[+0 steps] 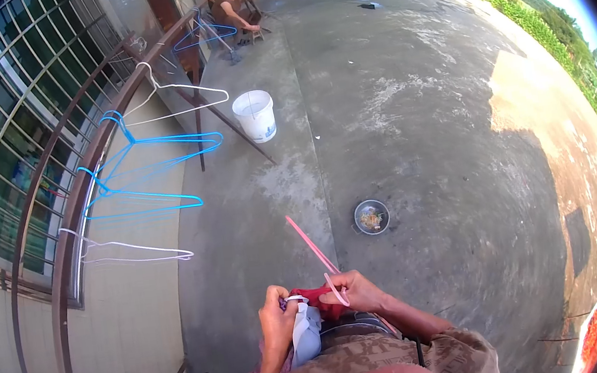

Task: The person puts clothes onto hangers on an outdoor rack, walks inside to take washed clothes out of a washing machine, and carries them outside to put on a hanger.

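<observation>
Close to my body, my left hand [277, 317] is closed on a bunch of cloth, with a pale grey-white piece [306, 333] hanging below its fingers. My right hand [356, 293] grips a pink hanger [311, 243], whose long arm points up and to the left and whose hook curls over by the fingers. Dark red cloth [318, 300] lies bunched between the two hands, touching both. Some pinkish fabric shows beside my left forearm.
On the left, a brown metal rail [72, 214] carries blue hangers [144, 205] and white hangers [135, 253]. A white bucket [256, 121] and a metal bowl [371, 217] stand on the concrete. Farther back a person [232, 10] sits low near the wall.
</observation>
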`<state>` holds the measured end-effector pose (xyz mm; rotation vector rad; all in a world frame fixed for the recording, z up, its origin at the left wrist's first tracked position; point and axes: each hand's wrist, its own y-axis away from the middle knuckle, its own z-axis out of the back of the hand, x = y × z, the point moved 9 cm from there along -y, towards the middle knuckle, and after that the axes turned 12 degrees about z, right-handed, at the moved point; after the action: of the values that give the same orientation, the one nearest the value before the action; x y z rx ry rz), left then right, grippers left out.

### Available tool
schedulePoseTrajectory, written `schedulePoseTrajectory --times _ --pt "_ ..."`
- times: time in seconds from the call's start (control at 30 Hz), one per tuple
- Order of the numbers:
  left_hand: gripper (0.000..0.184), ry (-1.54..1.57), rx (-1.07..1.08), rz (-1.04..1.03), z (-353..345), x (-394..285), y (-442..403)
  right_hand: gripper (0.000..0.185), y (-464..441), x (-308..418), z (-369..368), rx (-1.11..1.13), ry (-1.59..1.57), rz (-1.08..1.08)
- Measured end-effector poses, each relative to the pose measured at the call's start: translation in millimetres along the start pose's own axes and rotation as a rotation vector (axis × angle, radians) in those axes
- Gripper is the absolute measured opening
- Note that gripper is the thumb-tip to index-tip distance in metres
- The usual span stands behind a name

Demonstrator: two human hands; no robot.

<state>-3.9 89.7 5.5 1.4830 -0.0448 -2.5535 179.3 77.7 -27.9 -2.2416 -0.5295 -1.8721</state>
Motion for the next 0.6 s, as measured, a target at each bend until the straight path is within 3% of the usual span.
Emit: schedulePoseTrajectory --times 0.1,0.17,0.33,0.4,0.47,0.6 --pt "0.023 -0.030 -0.025 0.050 7.3 2.1 -10.5 0.018 -11.5 12.0 -9.0 -0.015 0.026 0.085" --pt "0.018 0.396 0.046 0.277 -3.1 25.3 -11.8 0.018 -5.9 29.4 -6.4 -0.050 0.064 0.123" --pt "0.007 0.756 0.104 0.280 1.1 27.5 3.2 0.018 1.9 34.8 42.0 -0.289 -0.014 0.064" --pt "0.019 0.802 0.304 0.317 -15.9 13.2 4.8 0.019 -1.9 32.3 54.4 -0.370 -0.066 0.114" --pt "0.043 0.712 0.467 0.322 -25.0 6.9 13.0 0.020 -8.1 42.2 61.8 -0.401 -0.085 0.184" --pt "0.048 0.745 0.526 0.231 -29.5 -10.6 17.5 0.028 -24.2 54.7 73.8 -0.449 -0.149 0.197"
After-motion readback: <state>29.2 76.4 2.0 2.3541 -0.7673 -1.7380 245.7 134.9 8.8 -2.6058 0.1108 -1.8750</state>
